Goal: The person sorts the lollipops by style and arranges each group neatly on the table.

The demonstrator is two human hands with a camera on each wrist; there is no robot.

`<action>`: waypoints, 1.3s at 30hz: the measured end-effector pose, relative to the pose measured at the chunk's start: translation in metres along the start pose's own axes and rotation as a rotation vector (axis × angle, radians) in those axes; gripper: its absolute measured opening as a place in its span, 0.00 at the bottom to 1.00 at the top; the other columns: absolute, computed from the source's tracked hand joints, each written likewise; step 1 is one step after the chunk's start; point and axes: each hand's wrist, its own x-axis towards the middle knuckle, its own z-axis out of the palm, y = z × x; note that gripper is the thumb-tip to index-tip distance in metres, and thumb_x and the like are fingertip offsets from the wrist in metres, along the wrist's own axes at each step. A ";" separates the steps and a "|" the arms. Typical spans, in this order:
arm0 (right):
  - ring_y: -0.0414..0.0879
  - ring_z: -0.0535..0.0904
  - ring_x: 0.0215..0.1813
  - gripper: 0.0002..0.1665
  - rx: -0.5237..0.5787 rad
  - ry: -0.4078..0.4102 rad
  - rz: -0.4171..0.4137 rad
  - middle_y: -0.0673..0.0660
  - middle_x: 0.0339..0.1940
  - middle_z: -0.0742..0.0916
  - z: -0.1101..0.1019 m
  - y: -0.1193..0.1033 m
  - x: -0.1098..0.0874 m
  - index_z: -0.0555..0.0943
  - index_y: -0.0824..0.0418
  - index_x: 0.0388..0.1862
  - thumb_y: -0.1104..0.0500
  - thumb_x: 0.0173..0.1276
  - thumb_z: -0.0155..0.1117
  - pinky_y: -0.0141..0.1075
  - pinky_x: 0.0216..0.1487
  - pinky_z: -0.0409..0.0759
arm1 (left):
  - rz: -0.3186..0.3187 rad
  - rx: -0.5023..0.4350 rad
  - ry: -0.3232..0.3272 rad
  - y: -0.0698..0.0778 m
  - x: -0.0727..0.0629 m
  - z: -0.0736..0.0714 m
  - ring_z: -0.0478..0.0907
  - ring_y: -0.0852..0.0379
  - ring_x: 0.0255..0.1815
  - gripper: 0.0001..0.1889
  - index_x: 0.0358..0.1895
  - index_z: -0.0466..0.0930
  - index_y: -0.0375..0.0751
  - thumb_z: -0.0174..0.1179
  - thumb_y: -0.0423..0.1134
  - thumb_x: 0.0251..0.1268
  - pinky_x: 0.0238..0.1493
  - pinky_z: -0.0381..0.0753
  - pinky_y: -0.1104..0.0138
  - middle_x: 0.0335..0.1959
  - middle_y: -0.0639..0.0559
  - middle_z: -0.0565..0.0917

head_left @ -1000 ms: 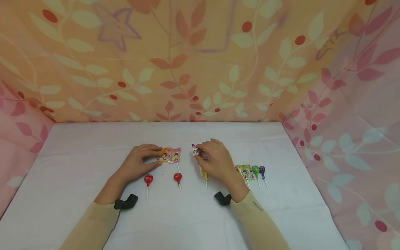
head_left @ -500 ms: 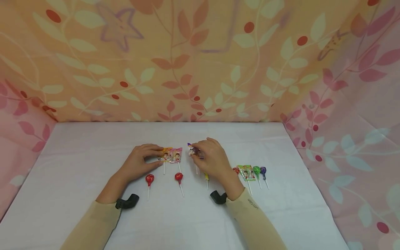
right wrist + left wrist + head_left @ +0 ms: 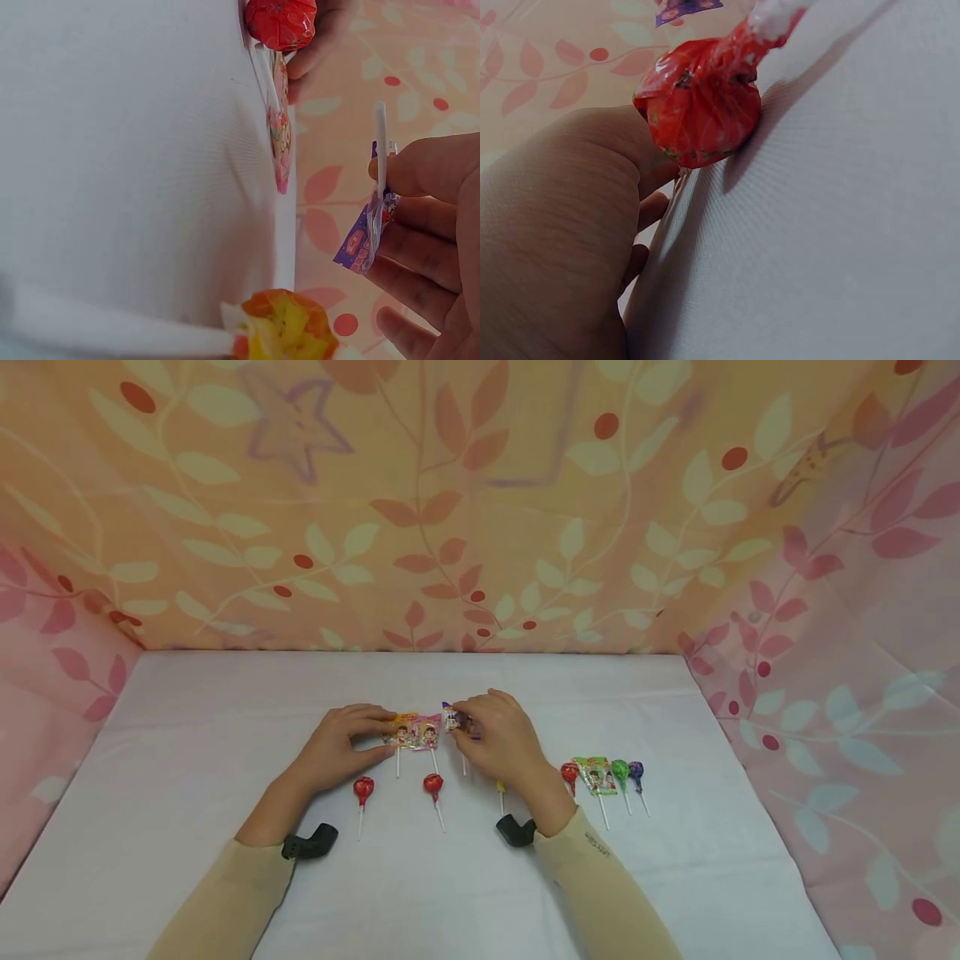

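In the head view my left hand [image 3: 337, 743] has fingers and thumb around the left end of a flat orange-wrapped lollipop [image 3: 401, 732] on the table. A pink-wrapped lollipop [image 3: 429, 732] lies against its right side. My right hand [image 3: 501, 742] pinches a purple-wrapped lollipop [image 3: 452, 719] between thumb and fingers, just right of the pink one. The right wrist view shows that purple wrapper [image 3: 356, 240] held above the cloth. Two round red lollipops, one on the left [image 3: 363, 788] and one nearer the middle [image 3: 432, 784], lie in front.
A yellow lollipop [image 3: 501, 787] is partly hidden by my right hand. Farther right lie a red lollipop [image 3: 570, 772], a flat green-wrapped one [image 3: 598, 775], a round green one [image 3: 620, 769] and a round purple one [image 3: 637, 770]. Patterned curtains [image 3: 420, 527] surround the white table [image 3: 420, 902].
My right hand has moved left with the purple-wrapped lollipop, closer to the pink one. The red lollipop at right has come into clear view. My left hand stays by the orange one.
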 end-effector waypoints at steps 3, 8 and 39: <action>0.45 0.88 0.53 0.20 -0.007 -0.008 0.002 0.48 0.44 0.93 0.002 0.000 0.002 0.90 0.57 0.58 0.53 0.71 0.79 0.48 0.81 0.71 | -0.002 0.001 -0.002 0.000 0.000 0.001 0.75 0.46 0.75 0.21 0.60 0.93 0.53 0.82 0.43 0.64 0.77 0.65 0.40 0.66 0.56 0.87; 0.44 0.88 0.53 0.20 -0.013 -0.017 0.004 0.48 0.43 0.92 0.006 -0.002 0.005 0.90 0.57 0.59 0.54 0.71 0.79 0.48 0.81 0.70 | -0.006 0.002 0.000 0.000 0.000 0.000 0.75 0.46 0.75 0.20 0.60 0.93 0.53 0.82 0.43 0.64 0.77 0.65 0.39 0.66 0.56 0.87; 0.46 0.87 0.61 0.22 -0.079 -0.155 0.059 0.51 0.54 0.93 0.023 -0.004 0.012 0.89 0.57 0.62 0.52 0.72 0.76 0.50 0.82 0.68 | 0.008 -0.009 0.009 0.002 0.001 -0.001 0.76 0.45 0.74 0.19 0.57 0.94 0.51 0.83 0.42 0.62 0.76 0.65 0.40 0.65 0.55 0.88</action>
